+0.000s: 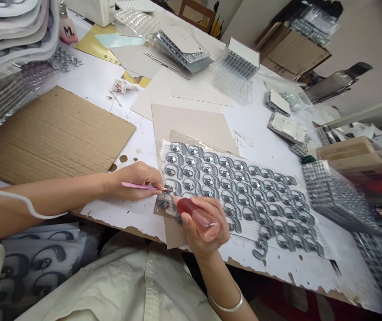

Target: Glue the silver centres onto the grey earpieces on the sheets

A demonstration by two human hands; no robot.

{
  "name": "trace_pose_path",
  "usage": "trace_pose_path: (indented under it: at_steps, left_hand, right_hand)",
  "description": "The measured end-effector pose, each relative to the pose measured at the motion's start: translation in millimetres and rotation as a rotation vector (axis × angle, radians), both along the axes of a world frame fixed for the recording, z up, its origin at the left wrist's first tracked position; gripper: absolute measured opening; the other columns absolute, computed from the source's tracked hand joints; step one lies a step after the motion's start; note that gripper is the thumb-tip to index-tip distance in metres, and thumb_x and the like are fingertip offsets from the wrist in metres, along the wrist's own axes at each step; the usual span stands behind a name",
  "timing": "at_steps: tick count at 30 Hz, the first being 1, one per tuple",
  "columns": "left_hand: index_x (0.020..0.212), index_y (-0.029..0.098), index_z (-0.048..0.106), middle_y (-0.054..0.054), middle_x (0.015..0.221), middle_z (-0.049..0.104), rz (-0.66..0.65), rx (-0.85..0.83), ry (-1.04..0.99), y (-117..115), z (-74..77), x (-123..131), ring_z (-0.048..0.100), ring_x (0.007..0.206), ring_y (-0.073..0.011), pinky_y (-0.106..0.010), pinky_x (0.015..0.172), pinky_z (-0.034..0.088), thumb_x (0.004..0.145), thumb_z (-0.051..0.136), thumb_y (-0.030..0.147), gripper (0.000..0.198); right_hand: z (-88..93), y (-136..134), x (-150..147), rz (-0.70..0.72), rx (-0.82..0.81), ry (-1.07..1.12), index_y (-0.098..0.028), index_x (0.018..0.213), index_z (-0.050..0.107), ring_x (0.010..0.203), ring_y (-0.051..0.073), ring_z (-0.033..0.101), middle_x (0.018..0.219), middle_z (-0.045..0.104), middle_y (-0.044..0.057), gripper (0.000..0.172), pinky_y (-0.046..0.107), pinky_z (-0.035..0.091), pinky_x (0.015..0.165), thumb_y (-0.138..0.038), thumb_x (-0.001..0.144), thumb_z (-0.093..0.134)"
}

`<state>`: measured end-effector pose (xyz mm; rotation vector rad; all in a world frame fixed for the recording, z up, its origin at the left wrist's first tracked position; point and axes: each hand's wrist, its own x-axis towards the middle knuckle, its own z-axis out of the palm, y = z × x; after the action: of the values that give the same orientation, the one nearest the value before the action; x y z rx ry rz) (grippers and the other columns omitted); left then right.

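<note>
My left hand (pixel 132 181) comes in from the left and shut on slim pink tweezers (pixel 142 187), whose tip rests at a rhinestone (pixel 168 189) on the sheet's left side. My right hand (pixel 207 229) grips a translucent red squeeze bottle (pixel 196 217), its fine nozzle pointing at the same spot. Both hands lie over a clear plastic sheet (pixel 241 196) carrying rows of grey curved pieces, each set with a silvery stone. My hands hide part of the sheet's lower left corner.
Beige card (pixel 191 129) lies under the sheet, with corrugated cardboard (pixel 53 133) to the left. Stacked plastic sheets (pixel 6 31) rise at the upper left. Clear trays of silver stones (pixel 334 198) stand at the right. The white table's torn front edge (pixel 124 227) runs near my body.
</note>
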<state>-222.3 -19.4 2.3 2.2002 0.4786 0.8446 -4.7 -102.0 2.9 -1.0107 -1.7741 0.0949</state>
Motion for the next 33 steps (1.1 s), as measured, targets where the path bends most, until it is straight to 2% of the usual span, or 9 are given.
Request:
trace_pose_path:
  at_steps: [16, 22, 26, 28, 30, 33]
  left_hand:
    - [0.082, 0.012, 0.065, -0.008, 0.083, 0.070, -0.011, -0.008, 0.014, 1, -1.1, 0, 0.066, 0.078, -0.0135, -0.021, 0.072, 0.051, 0.085, 0.059, 0.014, 0.007]
    - [0.084, 0.013, 0.066, -0.007, 0.083, 0.070, -0.013, -0.004, 0.037, 1, -0.6, -1, 0.065, 0.077, -0.0131, -0.020, 0.071, 0.050, 0.085, 0.059, 0.015, 0.008]
    - [0.082, 0.013, 0.066, -0.007, 0.083, 0.070, -0.011, 0.003, 0.030, 1, -0.7, 0, 0.066, 0.076, -0.0128, -0.019, 0.071, 0.050, 0.085, 0.059, 0.014, 0.007]
    - [0.081, 0.013, 0.065, -0.008, 0.083, 0.070, -0.003, 0.013, 0.030, 1, -0.6, -1, 0.066, 0.077, -0.0128, -0.019, 0.071, 0.050, 0.085, 0.059, 0.013, 0.008]
    - [0.080, 0.013, 0.066, -0.008, 0.083, 0.071, 0.011, 0.031, 0.027, 2, 1.4, -2, 0.066, 0.076, -0.0129, -0.019, 0.070, 0.050, 0.084, 0.060, 0.014, 0.007]
    - [0.080, 0.012, 0.067, -0.008, 0.081, 0.072, 0.067, -0.012, -0.029, 2, 10.3, -4, 0.067, 0.070, -0.0121, -0.018, 0.063, 0.050, 0.082, 0.065, 0.016, 0.005]
  right_hand:
    - [-0.6, -1, 0, 0.012, -0.035, -0.041, -0.016, 0.100, 0.059, 0.079, 0.019, 0.062, 0.086, 0.064, 0.007, 0.029, 0.036, 0.056, 0.066, -0.026, 0.076, 0.072]
    - [0.7, -1, 0, 0.009, 0.019, -0.044, -0.015, 0.100, 0.059, 0.078, 0.019, 0.062, 0.084, 0.064, 0.007, 0.029, 0.036, 0.055, 0.065, -0.024, 0.076, 0.072]
    - [1.4, -3, 0, -0.016, -0.004, -0.017, -0.017, 0.099, 0.060, 0.076, 0.019, 0.061, 0.084, 0.064, 0.006, 0.027, 0.036, 0.055, 0.064, -0.023, 0.076, 0.071]
    - [0.3, -3, 0, -0.050, -0.008, 0.043, -0.018, 0.098, 0.060, 0.077, 0.019, 0.061, 0.084, 0.064, 0.005, 0.025, 0.037, 0.055, 0.065, -0.024, 0.076, 0.071]
    - [-1.3, -2, 2, -0.102, -0.015, 0.201, -0.017, 0.094, 0.061, 0.077, 0.020, 0.061, 0.082, 0.062, 0.005, 0.021, 0.037, 0.054, 0.064, -0.030, 0.078, 0.068]
    - [-2.1, 4, 7, -0.117, -0.083, 0.544, -0.016, 0.087, 0.060, 0.060, 0.015, 0.058, 0.077, 0.056, 0.004, 0.025, 0.030, 0.051, 0.046, -0.041, 0.085, 0.057]
